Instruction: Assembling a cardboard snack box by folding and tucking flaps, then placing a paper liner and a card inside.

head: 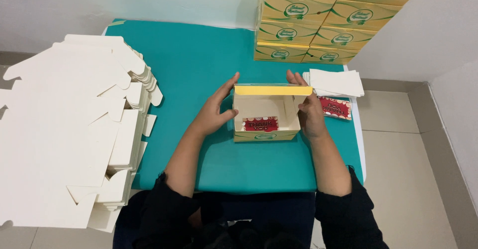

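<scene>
A small yellow and green cardboard box (264,135) stands open on the teal table (199,60), its lid flap raised at the far side. A red card (261,124) lies flat inside it. My left hand (217,110) grips the box's left wall, fingers reaching up to the lid edge. My right hand (308,108) holds the right wall, fingertips at the lid's right corner.
A tall stack of flat cream box blanks (74,129) fills the left side. Finished yellow boxes (318,20) are piled at the far edge against the wall. White sheets (336,82) and a stack of red cards (336,107) lie right of the box.
</scene>
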